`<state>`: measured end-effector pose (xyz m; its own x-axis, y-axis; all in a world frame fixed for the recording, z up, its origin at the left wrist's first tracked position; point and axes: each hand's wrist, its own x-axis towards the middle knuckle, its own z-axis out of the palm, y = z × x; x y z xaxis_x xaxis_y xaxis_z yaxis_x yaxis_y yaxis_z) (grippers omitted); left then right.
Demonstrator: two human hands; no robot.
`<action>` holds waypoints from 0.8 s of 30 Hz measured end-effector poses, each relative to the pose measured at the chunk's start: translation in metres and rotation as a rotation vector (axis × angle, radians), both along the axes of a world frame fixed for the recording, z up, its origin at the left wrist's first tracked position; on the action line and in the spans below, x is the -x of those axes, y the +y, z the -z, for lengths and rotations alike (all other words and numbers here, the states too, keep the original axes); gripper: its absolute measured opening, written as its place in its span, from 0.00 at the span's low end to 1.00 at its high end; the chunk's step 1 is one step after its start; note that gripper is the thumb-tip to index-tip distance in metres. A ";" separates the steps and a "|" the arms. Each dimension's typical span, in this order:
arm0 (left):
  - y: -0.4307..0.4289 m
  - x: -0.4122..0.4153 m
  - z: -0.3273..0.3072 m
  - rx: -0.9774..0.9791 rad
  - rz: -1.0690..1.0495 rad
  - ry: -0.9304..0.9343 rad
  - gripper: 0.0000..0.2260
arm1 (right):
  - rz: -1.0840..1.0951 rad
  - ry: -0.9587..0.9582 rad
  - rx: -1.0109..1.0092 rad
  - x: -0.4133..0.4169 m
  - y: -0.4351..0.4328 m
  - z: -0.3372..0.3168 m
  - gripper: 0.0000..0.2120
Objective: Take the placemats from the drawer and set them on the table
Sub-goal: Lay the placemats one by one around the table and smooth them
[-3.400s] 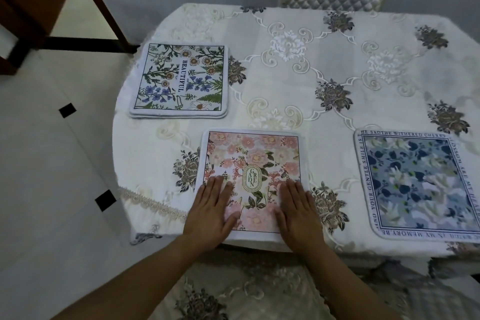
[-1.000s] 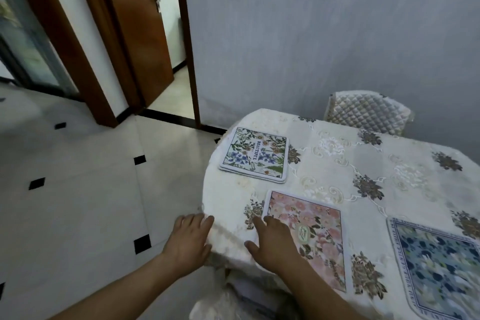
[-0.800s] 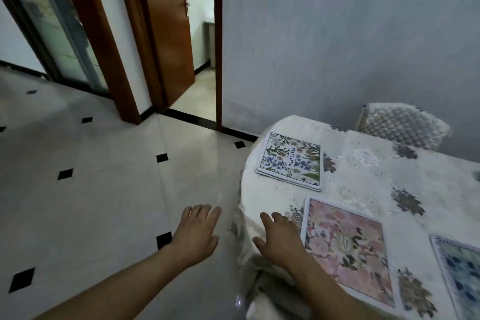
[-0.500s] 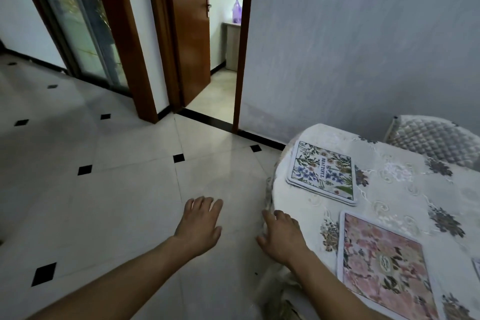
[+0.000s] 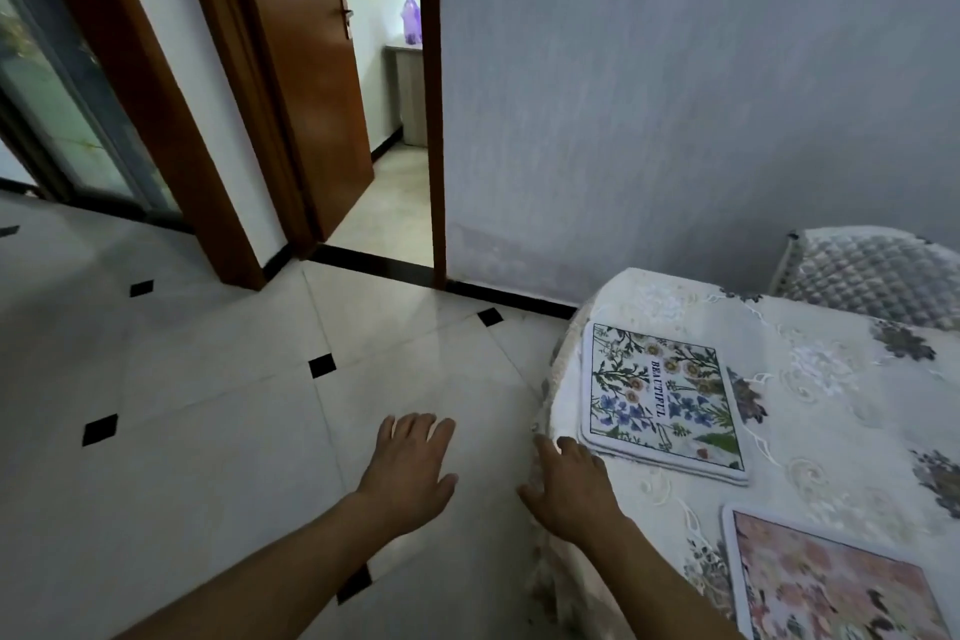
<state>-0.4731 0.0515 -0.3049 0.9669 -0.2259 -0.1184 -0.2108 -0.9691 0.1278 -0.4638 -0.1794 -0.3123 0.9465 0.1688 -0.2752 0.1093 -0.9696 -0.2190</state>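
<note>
A white placemat with green and blue flowers [image 5: 658, 395] lies near the left edge of the table [image 5: 810, 379], which wears a cream floral cloth. A pink floral placemat [image 5: 831, 582] lies at the bottom right, partly cut off by the frame. My left hand [image 5: 410, 468] hovers over the tiled floor, left of the table, fingers apart and holding nothing. My right hand [image 5: 569, 483] is over the table's left edge, just in front of the white placemat, fingers apart and empty. No drawer is in view.
A quilted chair back [image 5: 872, 270] stands behind the table on the right. Ahead on the left, an open wooden door [image 5: 306, 83] leads into another room. A glass sliding door [image 5: 57, 120] is at the far left. White tiled floor [image 5: 208, 405] spreads to the left.
My view has swung left, away from the table toward the doorway. Both hands left the pink placemat and moved left; the blue placemat has dropped out of view.
</note>
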 end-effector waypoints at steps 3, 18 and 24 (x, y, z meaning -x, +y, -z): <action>0.002 -0.051 -0.001 0.019 0.030 0.004 0.30 | 0.021 -0.006 -0.001 -0.042 0.000 0.000 0.34; -0.022 -0.314 0.019 0.073 0.475 0.049 0.29 | 0.526 0.020 0.051 -0.177 -0.006 0.014 0.34; -0.092 -0.384 0.019 0.098 0.810 0.084 0.27 | 0.897 0.055 0.015 -0.171 -0.020 0.013 0.35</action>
<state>-0.0892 -0.0403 -0.3243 0.4886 -0.8632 -0.1271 -0.8262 -0.5046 0.2507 -0.2930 -0.1993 -0.3253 0.7065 -0.6311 -0.3202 -0.7004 -0.6884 -0.1886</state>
